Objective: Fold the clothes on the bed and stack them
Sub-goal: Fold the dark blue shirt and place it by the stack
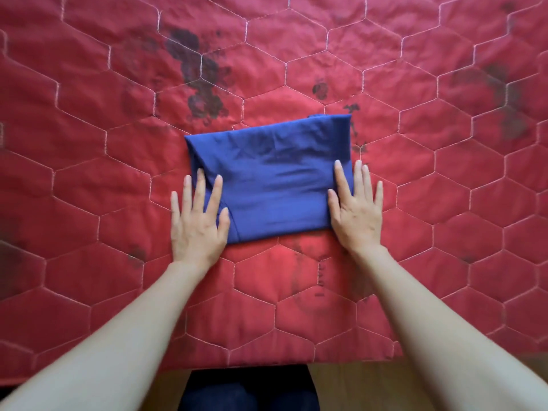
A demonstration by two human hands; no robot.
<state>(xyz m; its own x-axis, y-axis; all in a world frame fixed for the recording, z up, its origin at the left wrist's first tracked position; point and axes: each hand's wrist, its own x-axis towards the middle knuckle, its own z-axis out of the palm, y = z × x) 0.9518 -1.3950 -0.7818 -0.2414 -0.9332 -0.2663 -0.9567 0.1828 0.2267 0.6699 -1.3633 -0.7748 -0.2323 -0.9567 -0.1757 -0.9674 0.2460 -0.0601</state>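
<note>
A dark blue garment (271, 179) lies folded into a compact rectangle in the middle of the red quilted bed cover (89, 143). My left hand (198, 221) lies flat with straight fingers on the garment's left edge, partly on the quilt. My right hand (355, 209) lies flat on the garment's right edge, thumb and forefinger on the cloth, the other fingers on the quilt. Neither hand grips the cloth. No other clothes are in view.
The quilt has a hexagon stitch pattern and dark stains (198, 72) beyond the garment. The bed's near edge (267, 364) runs in front of me, with wooden floor (370, 384) and my dark-clothed legs (249, 390) below it.
</note>
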